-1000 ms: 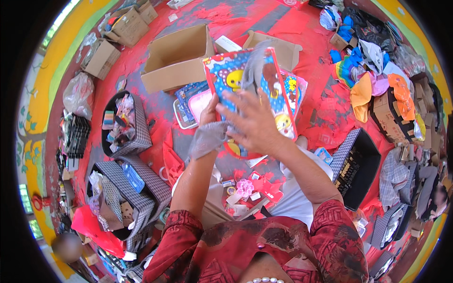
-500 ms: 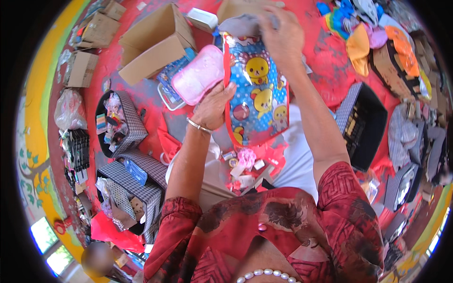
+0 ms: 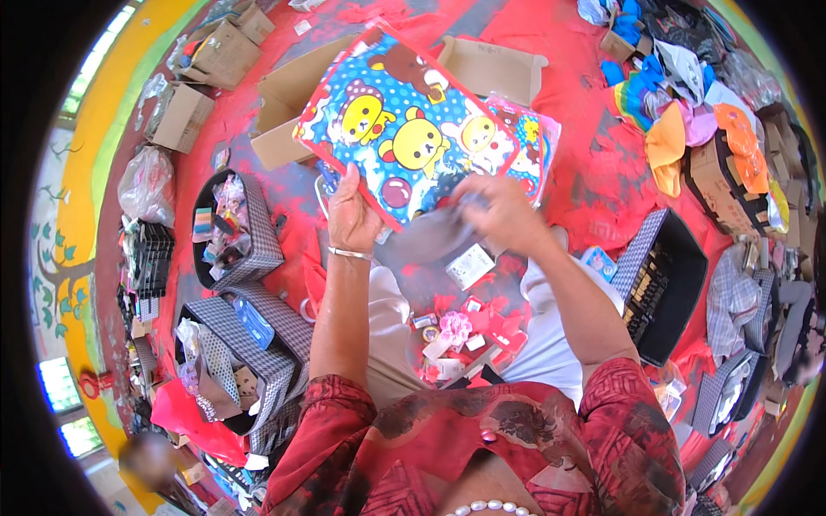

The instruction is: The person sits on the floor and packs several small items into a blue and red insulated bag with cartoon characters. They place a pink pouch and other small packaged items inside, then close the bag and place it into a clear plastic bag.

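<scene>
Red floor covering (image 3: 594,172) fills the view, littered with goods around a seated person in a dark red patterned blouse (image 3: 465,456). Nearest, on the lap between pale trousers, lies a scatter of small pink and white packets (image 3: 456,335), with a small white square card (image 3: 470,265) just beyond.

Left hand (image 3: 353,219), wearing a thin silver bangle (image 3: 348,253), is closed in a pinch on the lower red-trimmed edge of a blue polka-dot gift bag printed with yellow cartoon bears (image 3: 404,129). Bag is held up flat, tilted, above the lap and in front of the chest. Right hand (image 3: 499,211) has its fingers curled together at the bag's lower right corner, on a thin clear plastic film (image 3: 439,232) that hangs below it; exact grip is blurred.

Left of the person sit grey checked fabric baskets (image 3: 245,232), one holding small coloured items. A black checked basket (image 3: 662,275) stands at the right. Behind the bag: an open brown cardboard box (image 3: 284,95), a second flat box (image 3: 499,69). Further right, a pile of coloured cloth hats (image 3: 680,129).
</scene>
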The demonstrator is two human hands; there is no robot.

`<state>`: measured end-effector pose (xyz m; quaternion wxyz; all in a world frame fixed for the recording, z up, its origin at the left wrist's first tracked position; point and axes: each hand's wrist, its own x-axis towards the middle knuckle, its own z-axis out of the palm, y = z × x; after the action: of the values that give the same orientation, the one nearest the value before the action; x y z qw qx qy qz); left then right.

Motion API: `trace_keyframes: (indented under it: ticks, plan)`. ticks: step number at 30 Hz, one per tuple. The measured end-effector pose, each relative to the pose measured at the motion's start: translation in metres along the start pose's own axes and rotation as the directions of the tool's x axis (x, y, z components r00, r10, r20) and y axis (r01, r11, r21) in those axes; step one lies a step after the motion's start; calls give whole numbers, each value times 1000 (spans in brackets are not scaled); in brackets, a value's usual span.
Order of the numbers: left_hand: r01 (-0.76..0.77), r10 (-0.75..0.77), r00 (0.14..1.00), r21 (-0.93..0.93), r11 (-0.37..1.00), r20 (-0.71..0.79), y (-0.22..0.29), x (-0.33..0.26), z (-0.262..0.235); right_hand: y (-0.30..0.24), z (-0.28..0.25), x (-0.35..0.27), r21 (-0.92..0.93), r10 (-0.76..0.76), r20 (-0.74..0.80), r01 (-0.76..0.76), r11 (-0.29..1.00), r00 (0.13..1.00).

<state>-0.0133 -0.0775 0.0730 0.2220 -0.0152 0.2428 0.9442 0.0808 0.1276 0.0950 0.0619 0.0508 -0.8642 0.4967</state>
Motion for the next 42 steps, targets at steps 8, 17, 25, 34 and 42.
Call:
trace_keyframes:
  ticks: [8,17,25,34,42]
  plan:
    - [162,-154,986,172,972,-59,7,-11,7,75,-74,31,112,384,-537,-387,915,751]
    - [57,-41,998,423,904,-47,7,-5,11,19,-57,17,354,325,62,-326,877,944]
    - [117,-155,988,643,757,4,-33,-11,16,-2,13,11,-715,-238,10,174,677,971]
    - [325,-324,946,62,944,-32,-17,-22,13,-18,17,6,220,-154,234,102,970,960]
    - [107,-258,958,678,727,126,-25,-18,-24,-10,-54,32,795,190,-450,295,530,873]
